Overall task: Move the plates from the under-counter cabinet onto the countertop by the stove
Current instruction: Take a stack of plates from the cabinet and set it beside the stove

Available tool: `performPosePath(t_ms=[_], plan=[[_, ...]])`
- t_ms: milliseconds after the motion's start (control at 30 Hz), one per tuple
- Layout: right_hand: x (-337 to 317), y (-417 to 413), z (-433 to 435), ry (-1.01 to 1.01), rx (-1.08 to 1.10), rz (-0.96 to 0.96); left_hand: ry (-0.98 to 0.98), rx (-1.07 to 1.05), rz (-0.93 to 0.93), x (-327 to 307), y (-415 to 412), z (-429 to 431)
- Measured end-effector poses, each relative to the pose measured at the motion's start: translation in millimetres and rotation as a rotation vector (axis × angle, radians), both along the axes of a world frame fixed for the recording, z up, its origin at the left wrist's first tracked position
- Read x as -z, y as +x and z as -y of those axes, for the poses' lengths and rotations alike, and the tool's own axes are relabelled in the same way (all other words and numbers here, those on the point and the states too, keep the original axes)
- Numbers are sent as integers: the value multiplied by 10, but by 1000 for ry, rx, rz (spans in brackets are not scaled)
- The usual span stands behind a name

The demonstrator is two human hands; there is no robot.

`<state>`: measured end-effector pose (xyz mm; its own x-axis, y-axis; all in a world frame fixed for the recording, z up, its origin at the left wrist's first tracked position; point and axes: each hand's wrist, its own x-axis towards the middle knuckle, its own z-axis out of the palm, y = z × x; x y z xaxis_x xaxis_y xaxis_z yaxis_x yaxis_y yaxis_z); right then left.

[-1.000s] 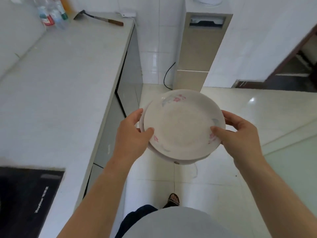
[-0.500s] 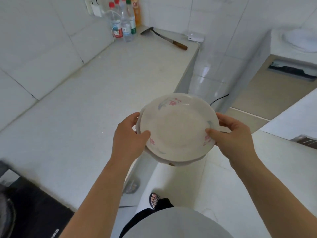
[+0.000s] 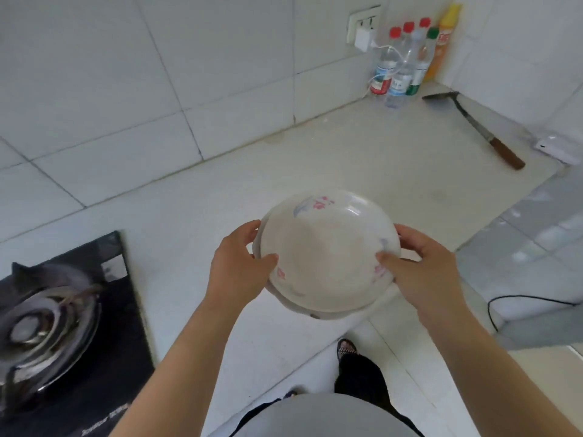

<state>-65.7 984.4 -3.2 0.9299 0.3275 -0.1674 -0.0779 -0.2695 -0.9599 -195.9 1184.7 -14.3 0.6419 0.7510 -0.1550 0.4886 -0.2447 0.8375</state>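
I hold a small stack of white plates (image 3: 328, 252) with pink and blue flower prints in the air over the front edge of the white countertop (image 3: 315, 165). My left hand (image 3: 238, 269) grips the stack's left rim, thumb on top. My right hand (image 3: 419, 272) grips the right rim the same way. A second plate's edge shows under the top one. The black gas stove (image 3: 60, 326) lies at the lower left, well apart from the plates.
Several bottles (image 3: 400, 64) stand in the far corner by a wall socket with a charger (image 3: 362, 34). A cleaver (image 3: 473, 124) with a wooden handle and a small white device (image 3: 556, 149) lie at the counter's right end. Tiled floor and a black cable (image 3: 530, 299) are to the right.
My view has swung left toward the counter and wall. The plates, still held in both hands, have moved from above the floor to above the counter's front edge; the stove burner has come into view.
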Motion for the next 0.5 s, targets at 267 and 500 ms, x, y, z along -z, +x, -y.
performPosePath(t_ms=[267, 500], plan=[[7, 682, -1026, -72, -412, 19, 23, -368, -61, -40, -16, -343], [207, 912, -1751, -118, -639, 50, 9, -496, -172, 33, -33, -714]])
